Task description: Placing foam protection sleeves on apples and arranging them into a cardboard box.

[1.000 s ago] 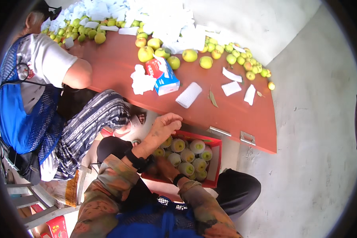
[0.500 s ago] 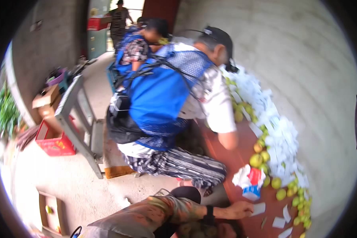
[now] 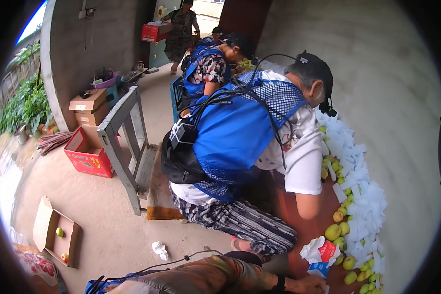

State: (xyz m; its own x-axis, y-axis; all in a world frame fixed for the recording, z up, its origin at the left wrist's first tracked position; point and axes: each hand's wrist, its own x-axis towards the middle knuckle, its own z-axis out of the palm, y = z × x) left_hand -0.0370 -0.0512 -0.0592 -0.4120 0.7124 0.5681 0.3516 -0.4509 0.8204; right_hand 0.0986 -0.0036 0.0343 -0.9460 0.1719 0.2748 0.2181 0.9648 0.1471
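Note:
My left forearm, in a mottled sleeve with a dark band at the wrist, comes in low. My left hand (image 3: 305,284) rests at the reddish-brown table (image 3: 299,237), its fingers drawn together and partly cut off by the lower edge. A bit of white paper (image 3: 327,289) shows at the fingertips; whether they grip it is unclear. Just beyond lies a crumpled white, red and blue wrapper (image 3: 323,255). Round green-yellow fruit (image 3: 349,263), some blushed red, lines the table beside a long heap of white paper slips (image 3: 365,208). My right hand is out of view.
A co-worker in a blue vest (image 3: 230,132) leans over the table on a wooden bench (image 3: 164,208). Others work behind; one person carries a red box (image 3: 157,32). On the floor are an open red carton (image 3: 90,161), a shallow box (image 3: 66,230) with fruit and a crumpled tissue (image 3: 159,250).
The view has swung left and up, so everything sits further right and lower, and the picture is sharper. My left hand is now nearer the lower edge.

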